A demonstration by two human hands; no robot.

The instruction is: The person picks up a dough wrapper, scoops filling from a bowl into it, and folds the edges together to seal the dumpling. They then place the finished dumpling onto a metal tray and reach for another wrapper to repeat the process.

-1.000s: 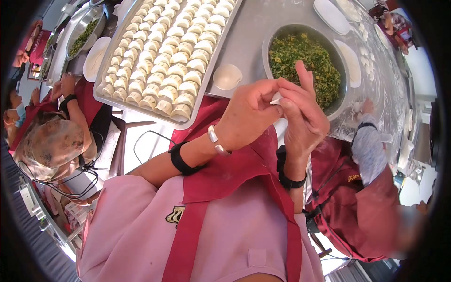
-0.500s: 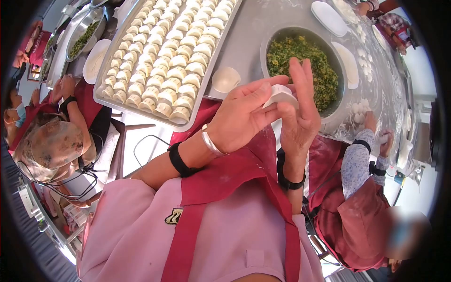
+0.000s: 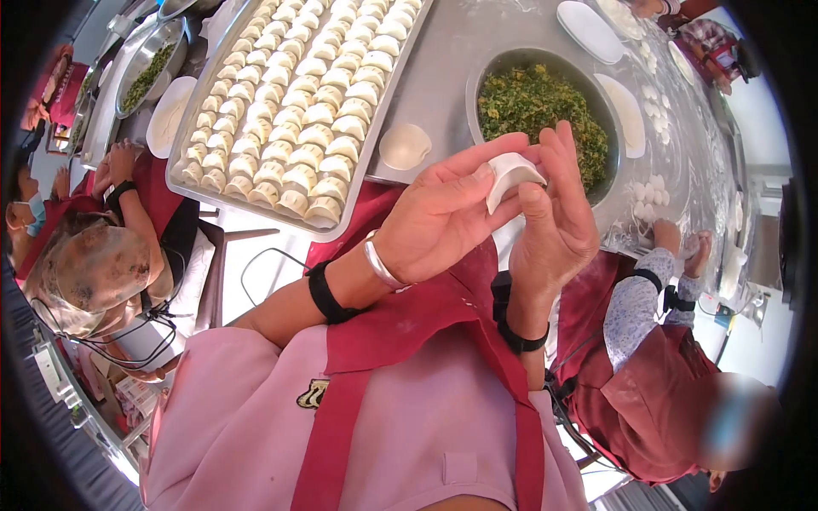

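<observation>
Between my two hands is a white dumpling [image 3: 512,176], its wrapper curved into a half-moon. My left hand [image 3: 443,204] wears a silver bangle and pinches the dumpling's left side with thumb and fingers. On the other side, my right hand [image 3: 555,213] has its thumb and fingertips around the dumpling's right edge. Just beyond my right hand stands a metal bowl [image 3: 471,95] of green and yellow filling [image 3: 537,106]. A single round wrapper [image 3: 405,146] lies on the table left of the bowl.
A metal tray [image 3: 362,170] holds rows of dumplings [image 3: 290,128]. White oval dishes [image 3: 590,32] lie near the bowl. Dough pieces [image 3: 652,194] are on the floured table [image 3: 520,21] at right, by a co-worker's hands [image 3: 669,237]. Another person [image 3: 94,264] sits at left.
The dumpling has turned between my hands and now shows more of its curved side. My right hand has moved slightly right and down, its fingers more bent. The co-worker's hands have come closer together.
</observation>
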